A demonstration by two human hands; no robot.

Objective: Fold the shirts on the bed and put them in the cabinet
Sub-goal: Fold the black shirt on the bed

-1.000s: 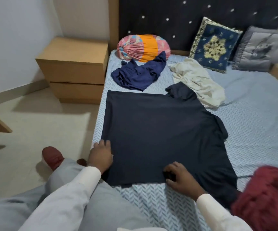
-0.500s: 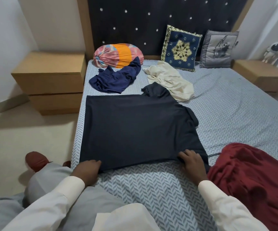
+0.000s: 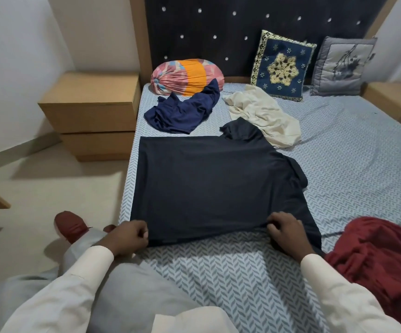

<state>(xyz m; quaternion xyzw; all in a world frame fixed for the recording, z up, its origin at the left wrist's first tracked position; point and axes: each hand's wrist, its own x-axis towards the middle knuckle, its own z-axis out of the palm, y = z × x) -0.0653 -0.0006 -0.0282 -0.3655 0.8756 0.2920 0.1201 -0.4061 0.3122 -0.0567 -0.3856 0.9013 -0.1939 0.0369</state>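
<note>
I hold the near hem of the dark shirt with both hands: my left hand has its fingers curled around the left corner, and my right hand pinches the hem more to the right, where the cloth rises a little from the sheet. The shirt lies spread flat on the bed, close to its left edge, with the collar at the far side. The bed has a light blue sheet with a herringbone pattern, a little wrinkled on the right. Behind the dark shirt lie a crumpled blue shirt and a cream shirt, and the cream one touches the dark collar. A red shirt lies in a heap just beside my right arm. At the dark padded headboard rest a striped bolster, a blue cushion and a grey cushion. A wooden nightstand stands on the left of the bed, against the white wall, on a pale floor.
</note>
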